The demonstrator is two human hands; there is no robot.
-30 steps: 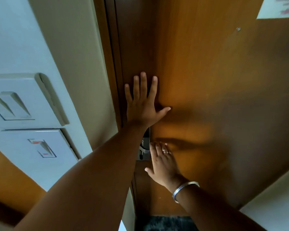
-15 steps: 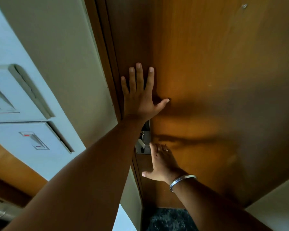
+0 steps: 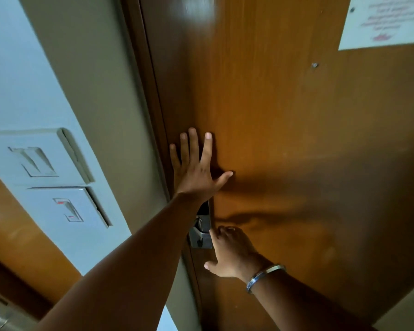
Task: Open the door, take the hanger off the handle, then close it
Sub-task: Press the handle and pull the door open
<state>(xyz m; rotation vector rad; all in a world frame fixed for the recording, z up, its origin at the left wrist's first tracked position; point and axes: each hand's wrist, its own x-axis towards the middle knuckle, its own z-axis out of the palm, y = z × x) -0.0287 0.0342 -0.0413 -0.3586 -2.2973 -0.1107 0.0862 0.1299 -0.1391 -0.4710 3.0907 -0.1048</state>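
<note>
A brown wooden door [image 3: 285, 139] fills the view, its left edge meeting the dark frame [image 3: 151, 91]. My left hand [image 3: 196, 170] lies flat on the door near that edge, fingers spread upward. Below it a metal lock plate [image 3: 201, 235] is partly hidden by my left forearm. My right hand [image 3: 232, 252], with a metal bangle on the wrist, rests with its fingers against the door just right of the plate and holds nothing. The handle itself is hidden, and no hanger is visible.
White switch plates [image 3: 46, 182] sit on the wall at the left, beside a beige wall strip [image 3: 93, 91]. A white paper notice [image 3: 382, 20] is fixed to the door's upper right. A small screw [image 3: 315, 65] sticks out below it.
The view has tilted upward, bringing the notice back into sight. Both hands stay pressed on the door in about the same places.
</note>
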